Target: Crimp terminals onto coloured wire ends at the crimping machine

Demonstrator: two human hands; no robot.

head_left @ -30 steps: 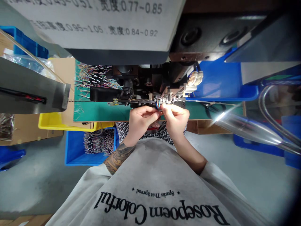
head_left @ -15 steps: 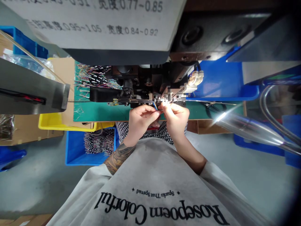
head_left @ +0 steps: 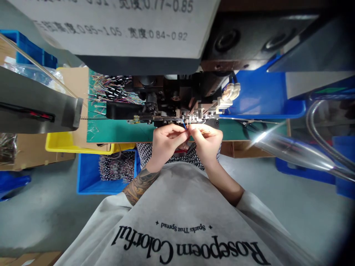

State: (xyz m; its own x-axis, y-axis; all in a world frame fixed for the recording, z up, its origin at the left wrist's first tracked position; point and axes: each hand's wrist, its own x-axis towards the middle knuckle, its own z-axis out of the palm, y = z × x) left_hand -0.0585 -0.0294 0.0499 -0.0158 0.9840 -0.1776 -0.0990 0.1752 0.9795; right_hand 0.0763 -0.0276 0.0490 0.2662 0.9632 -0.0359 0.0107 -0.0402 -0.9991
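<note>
A grey machine housing (head_left: 39, 107) cuts off the left edge, and the wire pile (head_left: 111, 90) behind it blurs. The left hand (head_left: 166, 142) and right hand (head_left: 206, 142) nearly touch, both pinching a thin blue wire (head_left: 184, 125) at the press tooling (head_left: 194, 116); its tip is too small to make out

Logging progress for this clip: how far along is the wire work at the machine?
Done: a heap of wires lies on the green mat behind the machine. In hand: left hand and right hand pinch a blue wire at its front. Left: more wires fill the blue bin.
</note>
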